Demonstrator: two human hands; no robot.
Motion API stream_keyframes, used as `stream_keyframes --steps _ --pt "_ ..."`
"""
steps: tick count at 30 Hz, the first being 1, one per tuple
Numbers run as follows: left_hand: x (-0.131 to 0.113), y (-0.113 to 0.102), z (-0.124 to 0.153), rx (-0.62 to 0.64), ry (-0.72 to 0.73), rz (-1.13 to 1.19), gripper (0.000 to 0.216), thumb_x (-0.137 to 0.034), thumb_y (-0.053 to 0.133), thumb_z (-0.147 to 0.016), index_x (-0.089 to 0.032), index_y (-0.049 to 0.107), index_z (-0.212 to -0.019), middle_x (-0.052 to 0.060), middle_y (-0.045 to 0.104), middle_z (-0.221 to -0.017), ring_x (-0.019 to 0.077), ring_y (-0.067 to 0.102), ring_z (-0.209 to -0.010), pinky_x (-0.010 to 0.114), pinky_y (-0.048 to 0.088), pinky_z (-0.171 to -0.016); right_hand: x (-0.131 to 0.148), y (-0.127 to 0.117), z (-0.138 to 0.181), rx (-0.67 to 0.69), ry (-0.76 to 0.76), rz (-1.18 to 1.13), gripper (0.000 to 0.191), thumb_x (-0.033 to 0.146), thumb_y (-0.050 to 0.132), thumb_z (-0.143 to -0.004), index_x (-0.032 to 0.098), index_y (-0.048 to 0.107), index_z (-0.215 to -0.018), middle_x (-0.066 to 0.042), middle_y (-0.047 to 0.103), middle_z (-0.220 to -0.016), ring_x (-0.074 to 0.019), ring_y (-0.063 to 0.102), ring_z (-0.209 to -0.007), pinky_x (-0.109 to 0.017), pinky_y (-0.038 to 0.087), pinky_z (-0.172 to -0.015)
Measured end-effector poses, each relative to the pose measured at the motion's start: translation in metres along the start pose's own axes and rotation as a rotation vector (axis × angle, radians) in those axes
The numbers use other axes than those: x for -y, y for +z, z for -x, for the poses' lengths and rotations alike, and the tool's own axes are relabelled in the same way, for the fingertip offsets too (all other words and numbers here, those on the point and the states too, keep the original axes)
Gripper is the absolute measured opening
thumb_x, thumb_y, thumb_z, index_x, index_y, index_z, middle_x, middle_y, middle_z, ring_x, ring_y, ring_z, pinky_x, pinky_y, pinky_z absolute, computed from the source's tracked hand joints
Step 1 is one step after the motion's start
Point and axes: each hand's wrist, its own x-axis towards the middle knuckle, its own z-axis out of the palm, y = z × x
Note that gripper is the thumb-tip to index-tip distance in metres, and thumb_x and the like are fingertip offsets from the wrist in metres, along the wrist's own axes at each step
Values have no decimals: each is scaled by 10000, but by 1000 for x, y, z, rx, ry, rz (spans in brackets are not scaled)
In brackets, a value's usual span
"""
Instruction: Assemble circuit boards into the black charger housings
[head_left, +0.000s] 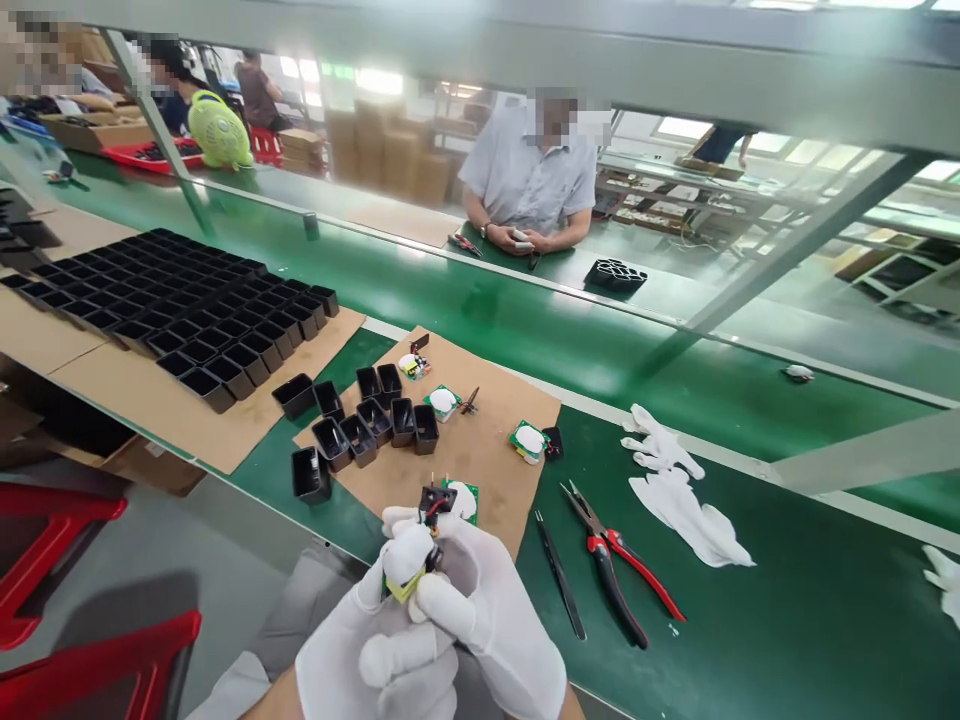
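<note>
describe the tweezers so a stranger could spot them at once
Find the green table, then look right of the gloved right hand. The tweezers lie between that hand and the pliers: slim and dark, with none of the pliers' red.

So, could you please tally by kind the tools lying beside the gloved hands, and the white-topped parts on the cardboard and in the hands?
Pliers: 1
Tweezers: 1
White-topped parts on the cardboard: 4
White-topped part held by the left hand and right hand: 1
Total: 7
</note>
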Motion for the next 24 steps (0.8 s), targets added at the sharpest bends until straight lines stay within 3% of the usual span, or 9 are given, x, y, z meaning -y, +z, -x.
stream_keyframes --steps 2,4,6,7,8,10,14,20,24 --pt "-8 -6 2 -26 -20 -186 608 -776 715 -839 -196 591 -704 -84 442 -451 46 260 -292 181 256 -354 -6 9 -1 -90 -22 -36 336 521 815 -814 212 778 -941 -84 789 -1036 -286 729 -1030 -329 583 -815" --pt "-16 -13 5 -53 -4 -307 642 -790 663 -867 -167 652 -711 -2 599 -510 104 470 -343 213 360 -392 -14 15 -1 -241 -63 -34 351 537 822 -823 207 776 -933 -72 798 -948 -245 736 -890 -310 588 -778" --pt "-26 -15 11 -187 176 -449 566 -705 703 -900 -149 708 -794 55 716 -629 157 650 -529 239 503 -540 -22 17 -1 -393 -94 10 373 540 846 -817 204 794 -971 -74 813 -950 -237 746 -875 -304 606 -801" --pt "-31 -15 14 -314 334 -594 485 -637 733 -914 -153 732 -880 67 764 -726 173 705 -645 250 555 -641 -26 17 -2 -441 -96 40 379 537 854 -814 202 805 -985 -79 820 -966 -243 754 -896 -305 615 -821" --pt "-36 -13 17 -444 489 -749 424 -573 790 -892 -167 743 -1001 75 802 -844 193 740 -758 267 587 -729 -28 17 -3 -471 -95 66 380 533 864 -805 201 813 -982 -82 825 -962 -249 761 -900 -308 625 -823" --pt "-44 -8 22 -588 652 -1020 475 -474 870 -828 -199 727 -1189 84 827 -1013 227 769 -878 309 622 -811 -32 17 -6 -466 -72 115 357 509 880 -793 203 825 -968 -81 834 -954 -257 776 -892 -313 640 -825" --pt "-53 -3 20 -623 675 -1227 335 -380 870 -814 -224 764 -1092 60 834 -991 229 791 -862 317 651 -808 -38 21 -11 -416 -34 133 342 497 867 -825 213 836 -1012 -81 843 -969 -277 800 -905 -346 664 -853" --pt "-54 -11 14 -682 804 -1216 130 -292 754 -891 -230 739 -1004 28 814 -859 200 769 -759 302 648 -774 -58 30 -7 -651 -108 350 414 532 725 -950 228 791 -1223 -123 766 -1309 -316 725 -1222 -407 627 -1045" --pt "-55 -11 13 -781 700 -1278 166 -305 750 -901 -246 762 -1055 42 789 -961 217 763 -857 312 629 -823 -73 26 -8 -517 -197 526 521 453 715 -933 267 684 -1419 -100 719 -1405 -317 724 -1244 -449 584 -1123"
